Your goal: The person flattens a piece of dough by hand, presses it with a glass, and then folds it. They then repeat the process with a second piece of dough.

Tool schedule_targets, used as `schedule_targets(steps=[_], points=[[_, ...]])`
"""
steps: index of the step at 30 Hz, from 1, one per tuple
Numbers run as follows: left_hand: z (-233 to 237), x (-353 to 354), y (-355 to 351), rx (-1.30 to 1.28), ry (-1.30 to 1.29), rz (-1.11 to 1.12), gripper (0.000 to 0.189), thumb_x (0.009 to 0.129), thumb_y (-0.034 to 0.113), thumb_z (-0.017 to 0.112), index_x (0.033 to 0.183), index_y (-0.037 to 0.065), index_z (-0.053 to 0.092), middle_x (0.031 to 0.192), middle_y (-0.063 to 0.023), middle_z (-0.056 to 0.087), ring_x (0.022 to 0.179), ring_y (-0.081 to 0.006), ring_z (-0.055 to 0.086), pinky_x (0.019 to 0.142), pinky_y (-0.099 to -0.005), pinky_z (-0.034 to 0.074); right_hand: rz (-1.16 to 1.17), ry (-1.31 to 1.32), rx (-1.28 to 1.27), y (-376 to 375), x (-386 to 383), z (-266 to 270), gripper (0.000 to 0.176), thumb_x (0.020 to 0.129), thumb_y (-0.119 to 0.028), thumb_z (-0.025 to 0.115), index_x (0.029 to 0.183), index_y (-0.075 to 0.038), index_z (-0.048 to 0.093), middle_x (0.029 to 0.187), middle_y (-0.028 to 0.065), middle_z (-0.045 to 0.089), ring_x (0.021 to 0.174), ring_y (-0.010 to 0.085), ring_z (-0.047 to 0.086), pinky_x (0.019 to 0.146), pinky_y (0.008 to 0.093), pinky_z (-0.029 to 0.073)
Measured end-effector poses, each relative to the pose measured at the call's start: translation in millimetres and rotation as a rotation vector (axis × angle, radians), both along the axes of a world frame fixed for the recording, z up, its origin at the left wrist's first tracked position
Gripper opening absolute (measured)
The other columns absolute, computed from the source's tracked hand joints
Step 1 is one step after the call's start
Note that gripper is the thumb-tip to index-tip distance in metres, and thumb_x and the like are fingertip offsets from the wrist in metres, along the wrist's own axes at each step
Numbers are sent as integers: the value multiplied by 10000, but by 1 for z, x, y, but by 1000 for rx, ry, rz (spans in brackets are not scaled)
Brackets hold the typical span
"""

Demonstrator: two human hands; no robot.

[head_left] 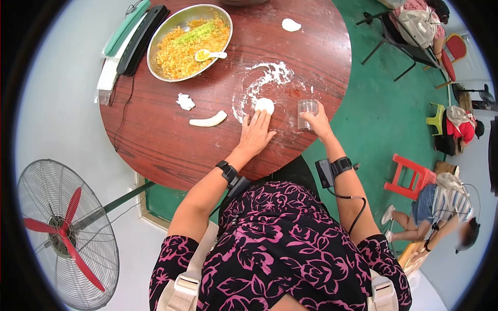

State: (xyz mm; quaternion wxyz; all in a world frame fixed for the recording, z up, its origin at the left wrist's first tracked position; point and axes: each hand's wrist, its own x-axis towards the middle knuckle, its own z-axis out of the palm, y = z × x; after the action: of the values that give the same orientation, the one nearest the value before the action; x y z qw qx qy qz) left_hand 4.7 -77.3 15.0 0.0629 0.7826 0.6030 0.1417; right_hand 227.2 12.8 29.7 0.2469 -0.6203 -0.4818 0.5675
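Note:
My left hand lies with its fingers stretched out, the fingertips touching a small round piece of white dough on the table. Around a clear drinking glass to the right, my right hand is closed. White flour is smeared on the wood just beyond the dough. Left of my left hand lies a rolled strip of dough, and farther off a crumpled white lump. At the far side sits a flat, pale dough piece.
A steel bowl of chopped orange and green filling holds a white spoon. Left of it are a black device with a cord and a teal one. A fan stands left; a red stool and several people are right.

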Motion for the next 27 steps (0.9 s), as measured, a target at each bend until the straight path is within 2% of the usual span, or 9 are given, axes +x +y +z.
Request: schedule_targets(steps=[2,5,8,11,15,18,24,27], points=[[3,5,8,12,16,99,632,814,380,604,1283,-5,428,1364,-165,404,1210,-312,411,938,-466,335,-4,-11,-2,0,-2,4,916,663,-306,726,1393,-15,256,1225,210,505,1080,265,541,869,358,470],[4,8,26,-57,-35,129,671,805,421,601,1283,-14,422,1384,-166,374,1144,-308,439,893,-448,358,1,-8,2,-1,-1,4,917,664,-305,726,1397,-21,252,1221,210,506,1074,264,544,860,359,475],[0,12,29,-48,7,177,691,784,422,626,1279,-17,425,1370,-164,389,1074,-311,457,857,-432,372,-7,50,-14,0,1,-5,926,663,-304,727,1400,-22,244,1213,208,509,1065,261,548,849,359,481],[11,12,11,-154,-12,250,701,764,410,652,1276,-15,430,1359,-163,397,1070,-314,454,860,-426,376,-8,71,-15,0,2,-8,928,662,-303,728,1399,-19,241,1207,205,512,1059,258,551,839,359,485],[23,-2,-27,-250,-47,164,683,749,369,676,1281,10,439,1370,-159,385,1093,-321,440,890,-424,362,-8,55,0,0,2,-6,920,663,-300,725,1395,-16,245,1205,207,511,1056,256,553,837,357,486],[25,-25,-42,-289,-21,14,697,742,363,681,1304,37,429,1398,-137,366,1157,-328,410,933,-441,334,2,37,16,1,2,-12,922,665,-303,724,1396,-12,243,1207,206,511,1054,254,554,837,356,488],[5,-21,-32,-144,0,-63,648,779,336,645,1327,76,416,1424,-107,352,1273,-325,331,990,-484,279,19,71,-20,2,0,-10,918,670,-297,719,1395,-5,236,1203,193,514,1041,249,560,839,352,489],[2,-4,-26,-93,5,-153,575,800,304,623,1300,88,438,1386,-107,394,1264,-308,354,990,-478,289,16,82,-19,1,-1,-4,911,676,-284,716,1395,-2,233,1197,193,515,1036,245,561,834,350,491]])
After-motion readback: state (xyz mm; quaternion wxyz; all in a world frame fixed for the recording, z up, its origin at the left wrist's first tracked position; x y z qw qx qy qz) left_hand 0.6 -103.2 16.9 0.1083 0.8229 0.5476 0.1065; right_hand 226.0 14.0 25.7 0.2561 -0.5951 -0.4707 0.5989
